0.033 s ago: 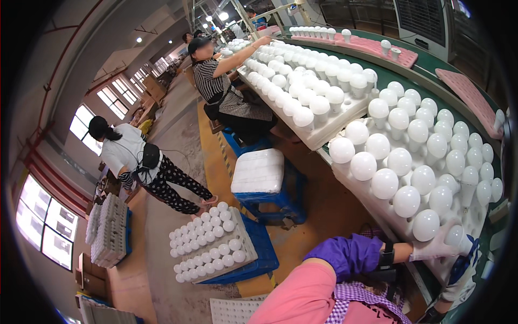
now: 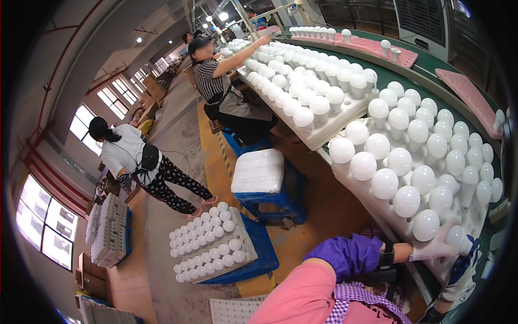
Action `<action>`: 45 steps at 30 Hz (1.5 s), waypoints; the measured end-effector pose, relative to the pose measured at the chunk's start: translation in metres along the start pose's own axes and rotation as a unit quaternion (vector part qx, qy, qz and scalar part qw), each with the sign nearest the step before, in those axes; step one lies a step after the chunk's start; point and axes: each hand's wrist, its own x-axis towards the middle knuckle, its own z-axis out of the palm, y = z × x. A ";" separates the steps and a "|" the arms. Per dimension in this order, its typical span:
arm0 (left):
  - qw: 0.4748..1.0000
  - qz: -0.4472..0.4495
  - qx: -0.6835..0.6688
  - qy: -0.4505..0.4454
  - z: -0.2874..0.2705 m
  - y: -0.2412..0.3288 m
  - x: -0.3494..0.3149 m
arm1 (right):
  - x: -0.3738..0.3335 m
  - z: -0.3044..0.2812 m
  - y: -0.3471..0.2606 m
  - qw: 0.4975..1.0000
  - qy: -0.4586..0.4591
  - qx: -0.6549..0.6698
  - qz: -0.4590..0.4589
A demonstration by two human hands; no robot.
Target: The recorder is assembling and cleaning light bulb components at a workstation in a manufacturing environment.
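The bulb is at the fingertips of the left hand, with the right hand just beside; whether the fingers of either hand are clamped or apart, I cannot tell. Beyond these fingers, a white tray carries other bulbs. Well left of them are a stool, the brown floor and a bright window.

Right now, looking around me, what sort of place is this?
Probably a light-bulb factory's production line: rows of white bulbs stand in pale trays, a long green work surface runs behind them, and a co-worker in a striped top reaches over bulbs farther along.
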 end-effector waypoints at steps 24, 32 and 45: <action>0.997 0.066 0.016 0.037 -0.001 -0.018 0.006 | 0.015 0.000 -0.048 0.992 0.101 -0.041 -0.059; 0.995 0.044 0.086 -0.001 0.005 0.015 -0.003 | -0.009 -0.001 -0.019 0.992 0.119 0.025 0.027; 0.996 -0.004 0.085 -0.011 -0.004 0.012 0.003 | 0.013 0.003 -0.049 0.983 0.179 -0.041 0.010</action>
